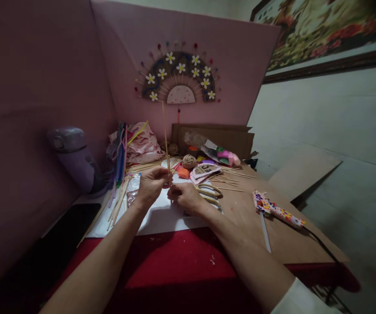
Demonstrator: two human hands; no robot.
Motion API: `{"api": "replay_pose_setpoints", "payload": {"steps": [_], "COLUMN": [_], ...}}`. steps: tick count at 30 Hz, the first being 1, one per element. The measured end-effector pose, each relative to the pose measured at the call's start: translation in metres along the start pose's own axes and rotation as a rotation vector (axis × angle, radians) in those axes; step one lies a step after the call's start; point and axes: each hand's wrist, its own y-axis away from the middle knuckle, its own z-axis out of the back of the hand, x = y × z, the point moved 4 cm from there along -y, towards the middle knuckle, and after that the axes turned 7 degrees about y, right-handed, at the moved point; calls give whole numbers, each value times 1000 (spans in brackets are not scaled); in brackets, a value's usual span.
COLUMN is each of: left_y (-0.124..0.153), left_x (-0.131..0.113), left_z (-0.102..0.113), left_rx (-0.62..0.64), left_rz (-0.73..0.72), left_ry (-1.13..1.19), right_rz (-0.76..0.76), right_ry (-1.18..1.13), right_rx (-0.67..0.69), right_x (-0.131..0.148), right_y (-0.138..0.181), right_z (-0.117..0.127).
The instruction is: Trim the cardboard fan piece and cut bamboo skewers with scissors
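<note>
Thin wooden sticks point(165, 137) stand upright between my hands over the white sheet point(161, 220). My left hand point(153, 181) pinches them partway up. Lower down, the fingers of my right hand point(184, 195) close around their bottom end. One stick reaches well above the others; exactly how many I hold is hard to tell. Just right of my right hand lie the gold handles of scissors point(211, 192). More loose sticks point(118, 205) lie left of my left hand. A ball of twine point(189, 161) and an orange piece point(183, 173) rest behind my hands.
A patterned glue gun point(277, 210) with a cord lies right on brown cardboard point(240, 218). A purple bottle point(76, 161) stands left beside a dark flat object point(73, 222). Pipe cleaners point(121, 148) and pink cloth point(143, 144) are behind. A flower-covered fan point(177, 65) hangs on the pink panel.
</note>
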Motion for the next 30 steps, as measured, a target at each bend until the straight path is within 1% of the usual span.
{"api": "replay_pose_setpoints", "payload": {"steps": [5,8,14,16,20,22,26,30], "left_y": [1,2,3,2,0,0,0,-2], "left_x": [1,-2,-18,-22,-22,-23,-23,-22], "left_z": [-1,-1,-3,-5,-10,-12,-13,-10], "left_rx": [62,98,64,54,72,91,110,89], "left_rz": [-17,-80,-213,-202,-83,-57,-58,-76], "left_ry": [-24,-46,-88,-49,97,123,126,90], "right_rz": [14,25,42,41,19,14,12,13], "right_ry": [-72,-92,-77,-78,-81,-77,-64,-51], "right_rx": [45,74,66,60,53,50,44,40], "right_x": [-6,-5,1,0,-2,-3,-3,-4], "right_y": [2,3,2,2,2,2,1,1], "right_z": [-5,-4,-1,-2,-5,-6,-6,-6]}}
